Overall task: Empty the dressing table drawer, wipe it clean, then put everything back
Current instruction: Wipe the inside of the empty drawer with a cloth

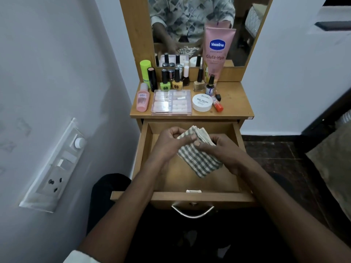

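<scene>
The drawer [199,196] stands pulled out below the table [235,103], and its wooden floor shows bare around the hands. A folded green-and-white checked cloth [199,160] is held above the drawer floor, in the middle of the opening, by 2 hands. The left hand [169,141] has its fingers curled, and its grip pinches the cloth's upper left edge. The right hand [222,150] closes its grip on the cloth's right side, thumb lying across the top and fingers tucked under. Whether the cloth's lower corner touches the drawer floor cannot be told.

The drawer's things sit on the table top. A clear box [171,102] lies at the front, with a pink bottle [142,100] just to its left and a white tub [202,102] just to its right. Behind them stand a green polish [165,85] and a yellow polish [177,83] among other small upright bottles. A pink Vaseline tube [217,52] leans upright against the mirror [190,25]. A metal handle [192,212] hangs on the drawer front. A switch panel [57,168] is on the left wall.
</scene>
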Demonstrator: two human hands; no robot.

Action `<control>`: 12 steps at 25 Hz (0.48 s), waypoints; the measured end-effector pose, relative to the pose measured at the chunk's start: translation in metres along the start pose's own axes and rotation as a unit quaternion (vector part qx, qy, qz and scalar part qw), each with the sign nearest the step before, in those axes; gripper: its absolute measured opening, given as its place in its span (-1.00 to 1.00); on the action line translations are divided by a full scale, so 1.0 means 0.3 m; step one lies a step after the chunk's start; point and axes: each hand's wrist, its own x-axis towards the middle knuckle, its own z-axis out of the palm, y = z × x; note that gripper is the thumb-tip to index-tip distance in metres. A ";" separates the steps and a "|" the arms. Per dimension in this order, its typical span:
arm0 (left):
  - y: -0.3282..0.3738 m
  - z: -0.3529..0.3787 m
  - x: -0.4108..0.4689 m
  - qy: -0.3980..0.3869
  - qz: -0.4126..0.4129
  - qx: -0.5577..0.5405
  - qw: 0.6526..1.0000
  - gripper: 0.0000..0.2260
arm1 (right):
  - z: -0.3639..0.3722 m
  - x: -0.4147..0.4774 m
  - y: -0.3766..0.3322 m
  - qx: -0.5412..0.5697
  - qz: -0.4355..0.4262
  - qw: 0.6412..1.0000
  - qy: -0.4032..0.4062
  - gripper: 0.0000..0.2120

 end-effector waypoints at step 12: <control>-0.024 -0.123 -0.033 0.132 0.068 0.208 0.967 -0.91 | -0.069 0.015 0.020 -0.296 -0.083 0.949 -0.075 -0.83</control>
